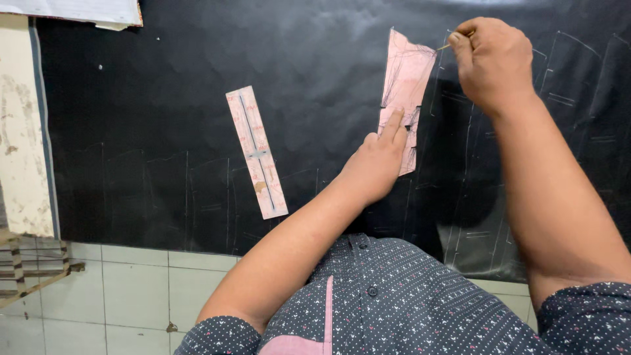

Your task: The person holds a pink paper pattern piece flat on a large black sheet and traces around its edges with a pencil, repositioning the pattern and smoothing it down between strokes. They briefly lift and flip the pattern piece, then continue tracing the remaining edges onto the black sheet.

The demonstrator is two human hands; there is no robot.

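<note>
Left hand [376, 164] flat on the pink pattern piece [404, 85], fingers mostly folded, index finger stretched out and pressing its lower half down. Pattern lies on a black sheet [164, 98] covering the bench, tilted slightly, top edge near the right hand. Right hand [493, 62] sits at the pattern's upper right corner, fingers pinched narrow on a thin marking tool [447, 46], probably a chalk pencil or stylus; too small to tell. Tip touches the sheet just beside the pattern edge. Chalk outlines already cover the sheet on both sides. A pink ruler-like strip [256, 151] lies well apart to the left, untouched.
</note>
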